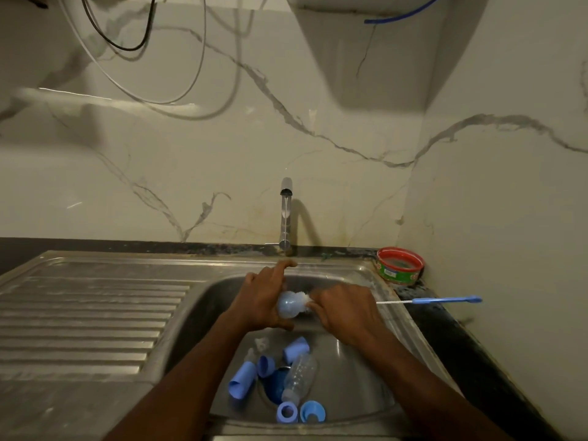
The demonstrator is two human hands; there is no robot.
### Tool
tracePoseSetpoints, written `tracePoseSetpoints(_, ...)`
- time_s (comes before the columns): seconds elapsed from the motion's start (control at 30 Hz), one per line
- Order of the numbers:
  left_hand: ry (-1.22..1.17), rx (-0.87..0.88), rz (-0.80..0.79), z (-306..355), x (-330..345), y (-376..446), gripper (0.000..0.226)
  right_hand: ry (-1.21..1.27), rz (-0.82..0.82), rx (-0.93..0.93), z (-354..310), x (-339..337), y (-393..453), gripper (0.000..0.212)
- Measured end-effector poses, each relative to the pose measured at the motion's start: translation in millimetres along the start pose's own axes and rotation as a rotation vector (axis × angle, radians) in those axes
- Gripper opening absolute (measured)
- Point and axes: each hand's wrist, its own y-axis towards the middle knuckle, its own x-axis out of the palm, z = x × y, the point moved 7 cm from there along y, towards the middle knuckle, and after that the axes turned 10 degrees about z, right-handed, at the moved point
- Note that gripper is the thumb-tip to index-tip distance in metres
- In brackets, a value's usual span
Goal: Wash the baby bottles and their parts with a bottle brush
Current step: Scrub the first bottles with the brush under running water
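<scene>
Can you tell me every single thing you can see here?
sink: 1, silver, middle, with a ridged drainer on its left
tap: 1, silver, behind the sink, water running
bottle: 1, clear, lying in the sink
caps: several, blue, scattered round the bottle
bottle part: 1, pale blue, in the left hand
bottle brush: 1, white bristles, blue handle, bristles against the part
tub: 1, red-rimmed, counter corner
cables: several, on the wall
left hand: holds the part
right hand: holds the brush
</scene>
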Motion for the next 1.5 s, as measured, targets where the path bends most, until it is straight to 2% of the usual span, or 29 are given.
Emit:
tracePoseSetpoints(0.07, 0.067, -0.004, -0.049, 0.1, 10.1, -3.4, 0.115, -0.047, 0.016, -0.078, -4.8, 0.4, -0.4, 0.033)
tracePoseSetpoints(0.13, 0.04, -0.029, -0.124, 0.4, 20.6, -6.0, 0.11, -0.065, 0.03, -0.06, -3.7, 2.7, -0.3, 0.034)
tracePoseSetpoints(0.27, -0.231, -0.094, -0.247, 12.2, 29.9, -9.2, 0.089, -0.095, 0.024, 0.157, 14.2, 3.0, 1.8, 0.023)
tracePoseSetpoints(0.4, -0.197, -0.069, -0.223, 15.6, 26.2, -6.3, 0.078, -0.094, 0.002, 0.296, 30.3, 4.5, -2.8, 0.027)
tracePoseSetpoints(0.5, -0.075, -0.039, -0.165, 6.9, 17.6, -2.4, 0.069, -0.041, 0.007, 0.253, 26.6, 3.8, -3.6, 0.034)
tracePoseSetpoints(0.53, -0.021, -0.014, -0.143, 3.8, 14.3, -2.1, 0.073, -0.026, -0.006, 0.191, 20.5, 4.6, -3.3, 0.036)
tracePoseSetpoints(0.63, 0.142, -0.009, -0.077, -4.6, 7.6, -4.9, 0.106, -0.019, -0.048, -0.033, -2.0, 4.6, -2.8, 0.041)
tracePoseSetpoints(0.7, 0.149, -0.015, -0.079, -4.1, 10.6, -6.8, 0.114, -0.029, -0.03, -0.074, -5.4, 1.1, -2.0, 0.043)
tracePoseSetpoints(0.77, -0.029, -0.034, -0.142, 2.0, 18.8, -8.9, 0.111, -0.038, -0.003, -0.025, -2.9, -2.5, -3.8, 0.04)
tracePoseSetpoints(0.83, -0.171, -0.072, -0.222, 9.0, 24.9, -11.1, 0.097, -0.024, -0.018, 0.078, 3.8, -3.1, -5.2, 0.034)
tracePoseSetpoints(1.0, -0.183, -0.042, -0.233, 18.3, 21.8, -6.9, 0.077, 0.008, -0.121, 0.311, 20.9, 7.6, -2.8, 0.03)
tracePoseSetpoints(1.13, -0.078, 0.053, -0.118, 14.9, 6.5, -3.0, 0.075, 0.001, -0.034, 0.21, 13.7, 4.0, -5.0, 0.037)
tracePoseSetpoints(1.23, 0.048, 0.066, -0.031, 4.4, 1.4, -7.1, 0.103, 0.045, -0.074, 0.038, -3.1, 7.2, -5.5, 0.04)
tracePoseSetpoints(1.33, 0.102, -0.006, -0.026, -1.7, 10.8, -6.8, 0.112, 0.02, -0.028, -0.035, -9.5, 4.4, -3.1, 0.038)
tracePoseSetpoints(1.43, -0.079, -0.107, -0.146, 1.8, 27.2, -6.8, 0.097, 0.016, -0.025, 0.071, -1.7, 4.1, -1.1, 0.029)
tracePoseSetpoints(1.5, -0.16, -0.099, -0.195, 9.7, 31.4, -6.8, 0.086, 0.033, -0.04, 0.182, 9.5, 5.5, -1.5, 0.029)
